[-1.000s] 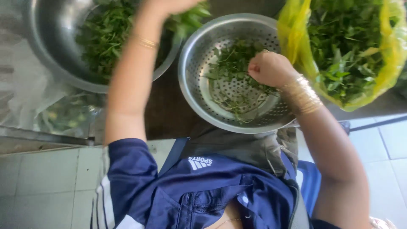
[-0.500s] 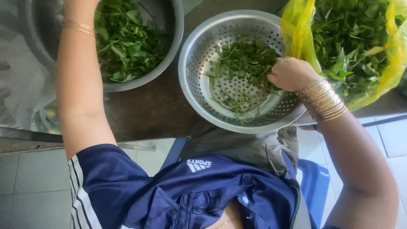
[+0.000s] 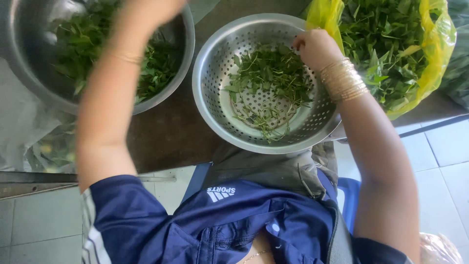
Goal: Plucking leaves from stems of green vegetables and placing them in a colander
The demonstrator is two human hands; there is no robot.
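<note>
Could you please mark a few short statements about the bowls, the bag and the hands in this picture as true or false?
1. The perforated metal colander holds some green leaves and stems. True.
2. The bag of greens is blue. False: it is yellow.
3. The right hand rests at the far rim of the colander, beside the bag. True.
4. The right wrist is bare. False: it wears a stack of gold bangles.
5. The left hand reaches over the plain metal bowl that holds leaves. True.
6. The colander is heaped full to its rim. False: its holed bottom shows through a thin layer of greens.
</note>
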